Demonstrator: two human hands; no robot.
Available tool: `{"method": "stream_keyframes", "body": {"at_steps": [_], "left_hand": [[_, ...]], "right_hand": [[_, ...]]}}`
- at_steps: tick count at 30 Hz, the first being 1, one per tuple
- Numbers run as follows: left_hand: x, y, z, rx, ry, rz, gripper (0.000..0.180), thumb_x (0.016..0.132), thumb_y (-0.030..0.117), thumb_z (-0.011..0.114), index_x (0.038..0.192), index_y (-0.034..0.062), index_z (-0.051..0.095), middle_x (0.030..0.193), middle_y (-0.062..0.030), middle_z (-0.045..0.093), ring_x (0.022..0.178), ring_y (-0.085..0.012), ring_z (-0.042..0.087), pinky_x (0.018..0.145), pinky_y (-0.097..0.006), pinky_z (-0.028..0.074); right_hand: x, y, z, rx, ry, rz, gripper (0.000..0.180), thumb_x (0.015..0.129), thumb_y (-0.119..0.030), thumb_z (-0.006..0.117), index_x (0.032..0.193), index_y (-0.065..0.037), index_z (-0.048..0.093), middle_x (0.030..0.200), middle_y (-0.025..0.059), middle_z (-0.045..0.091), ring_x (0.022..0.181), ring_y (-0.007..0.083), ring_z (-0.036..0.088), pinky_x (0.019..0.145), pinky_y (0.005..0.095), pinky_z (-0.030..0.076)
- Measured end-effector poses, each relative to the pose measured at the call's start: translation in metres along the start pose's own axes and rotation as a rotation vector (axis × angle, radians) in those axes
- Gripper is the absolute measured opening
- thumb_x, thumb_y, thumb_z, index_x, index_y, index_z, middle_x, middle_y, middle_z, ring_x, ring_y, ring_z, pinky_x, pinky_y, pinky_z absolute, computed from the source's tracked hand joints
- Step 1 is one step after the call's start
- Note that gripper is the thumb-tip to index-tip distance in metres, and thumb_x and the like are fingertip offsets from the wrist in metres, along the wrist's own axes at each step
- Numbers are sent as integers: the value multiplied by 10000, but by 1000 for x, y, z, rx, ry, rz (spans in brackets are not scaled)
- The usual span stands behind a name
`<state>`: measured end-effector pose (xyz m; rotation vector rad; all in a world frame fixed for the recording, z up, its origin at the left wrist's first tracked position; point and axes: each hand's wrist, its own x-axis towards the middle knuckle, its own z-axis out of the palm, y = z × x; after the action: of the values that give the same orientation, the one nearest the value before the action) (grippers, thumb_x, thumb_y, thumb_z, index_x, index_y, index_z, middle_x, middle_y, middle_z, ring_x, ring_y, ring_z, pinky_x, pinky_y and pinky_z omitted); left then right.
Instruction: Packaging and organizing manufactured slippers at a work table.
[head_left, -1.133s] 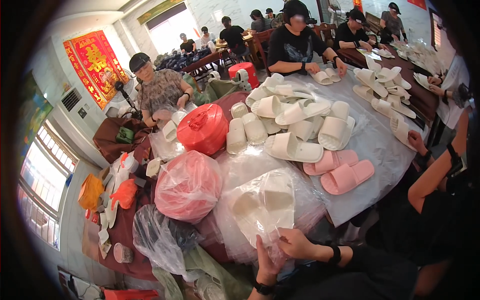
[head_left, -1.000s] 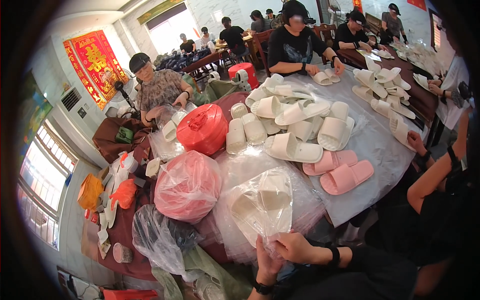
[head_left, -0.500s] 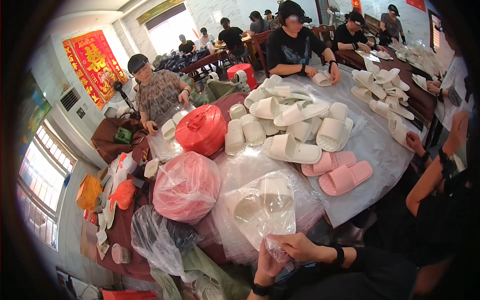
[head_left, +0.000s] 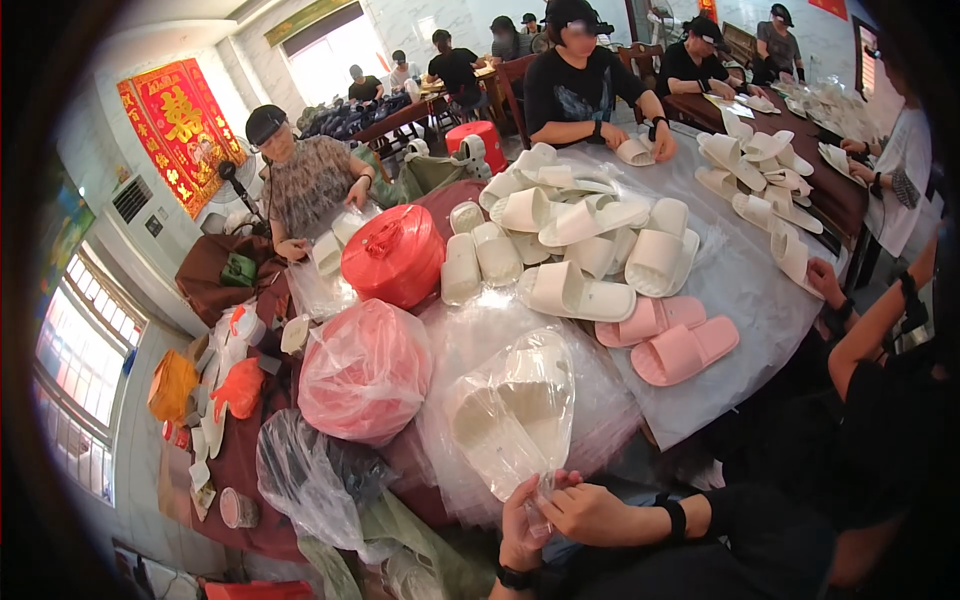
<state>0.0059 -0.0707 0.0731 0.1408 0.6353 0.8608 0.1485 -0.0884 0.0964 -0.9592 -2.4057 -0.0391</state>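
Observation:
My left hand (head_left: 522,528) and my right hand (head_left: 590,512) meet at the lower middle and pinch the open end of a clear plastic bag (head_left: 512,412). Inside the bag lies a pair of cream slippers, tilted up and away from me. The bag rests over a pile of crinkled clear plastic bags (head_left: 470,340) on the table. Beyond it sit two pink slippers (head_left: 668,338) and a heap of cream slippers (head_left: 570,240).
A pink roll wrapped in plastic (head_left: 365,370) and a red roll (head_left: 395,255) stand to the left. Several people in dark clothes sit around the long table (head_left: 740,290). A seated person (head_left: 305,185) bags slippers at the far left. Another person's arm (head_left: 880,310) reaches in from the right.
The bagged slippers have been lifted and turned more upright, and my two hands have come together at the bag's mouth.

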Motion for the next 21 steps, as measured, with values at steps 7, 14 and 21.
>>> {"method": "stream_keyframes", "body": {"at_steps": [7,14,21], "left_hand": [[-22,1,-1,-65,-74,34,229,935,187,506,958,-31,572,930,-113,602,961,-239,589,880,-348,477],[-69,11,20,301,45,425,197,931,155,516,967,-28,581,938,-110,603,987,-232,574,932,-359,440],[-118,17,11,555,203,962,195,950,182,525,957,-4,584,923,-94,603,944,-213,588,923,-400,442]], "right_hand": [[1,-4,-14,267,7,-106,365,727,-125,631,1039,58,581,877,128,583,783,263,604,719,343,500],[23,9,-24,659,-146,-236,484,712,-65,701,1180,-32,581,960,144,595,885,352,607,799,429,499],[41,15,-17,837,1,-362,404,702,8,669,1102,-37,631,1200,182,579,1050,351,583,857,436,482]]}}
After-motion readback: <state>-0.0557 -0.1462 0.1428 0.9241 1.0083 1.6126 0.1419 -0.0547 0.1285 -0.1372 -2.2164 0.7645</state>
